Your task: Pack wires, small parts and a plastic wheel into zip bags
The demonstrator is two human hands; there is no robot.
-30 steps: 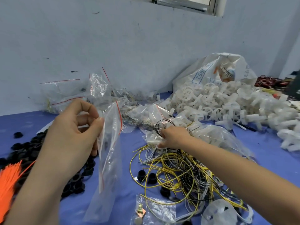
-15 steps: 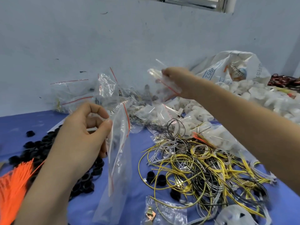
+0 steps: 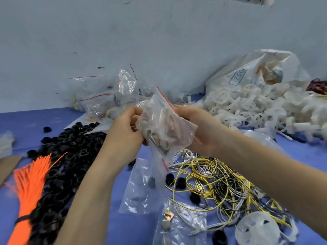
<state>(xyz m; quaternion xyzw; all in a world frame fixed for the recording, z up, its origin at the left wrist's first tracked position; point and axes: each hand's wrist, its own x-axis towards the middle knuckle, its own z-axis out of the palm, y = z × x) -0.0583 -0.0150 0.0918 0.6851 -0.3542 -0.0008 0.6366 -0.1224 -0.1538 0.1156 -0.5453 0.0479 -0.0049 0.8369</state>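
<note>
Both hands, left (image 3: 123,129) and right (image 3: 200,129), are pinching the parts bag (image 3: 166,128); I'm advising keeping its mouth upward while opening.

orange cable ties (image 3: 30,181), bundled with a black band, lie at left on the blue table cover (image 3: 304,160). brown cardboard corner (image 3: 7,165) just beside them. printed white sack (image 3: 256,71) leans against the pale wall (image 3: 141,32).

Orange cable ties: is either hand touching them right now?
No. The orange cable ties lie on the table at far left, while the left hand and right hand both hold a filled zip bag.
</note>
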